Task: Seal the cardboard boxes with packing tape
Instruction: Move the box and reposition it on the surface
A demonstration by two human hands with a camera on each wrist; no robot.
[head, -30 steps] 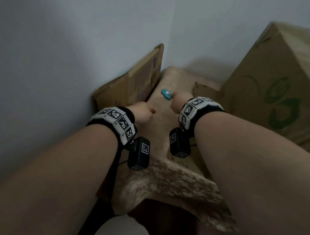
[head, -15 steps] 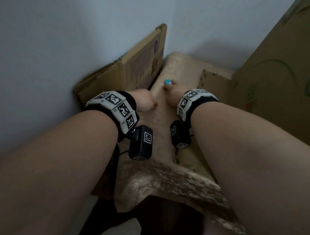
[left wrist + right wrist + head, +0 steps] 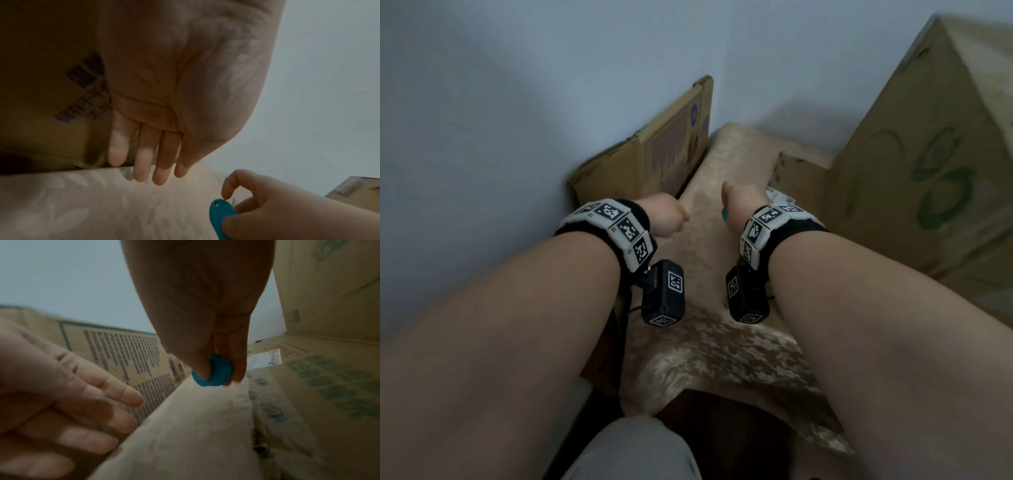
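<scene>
Two hands: both reach out over the cloth-covered surface [image 3: 722,240] that runs away from you into the wall corner; judged from that, you are picking up a tool, not yet taping.
Right hand [image 3: 739,205]: your thumb and fingers are clamped on a small teal tool [image 3: 213,371]; the right wrist view shows it gripped at the fingertips, just above the cloth; pinched this way, a small cutter would be ready to use, though I cannot tell what the tool is.
Left hand [image 3: 666,214]: your fingers [image 3: 141,162] hang fairly straight and close together, apart from any object, holding nothing; it hovers near the cloth's left edge, probably free to steady a flap or the tape.
Cardboard boxes: a large box [image 3: 928,178] stands at the cloth's right edge, brown, with green printed marks on its side; a lower piece of cardboard [image 3: 801,181] sits in front of it, with a white label just past your right wrist; whether either is sealed I cannot tell.
Flattened cardboard [image 3: 664,150]: it leans against the wall along the left edge, with dense dark print on its face; likely parked there out of the way.
Packing tape: no roll shows in any view; you will have to fetch it before any seam can be closed.
</scene>
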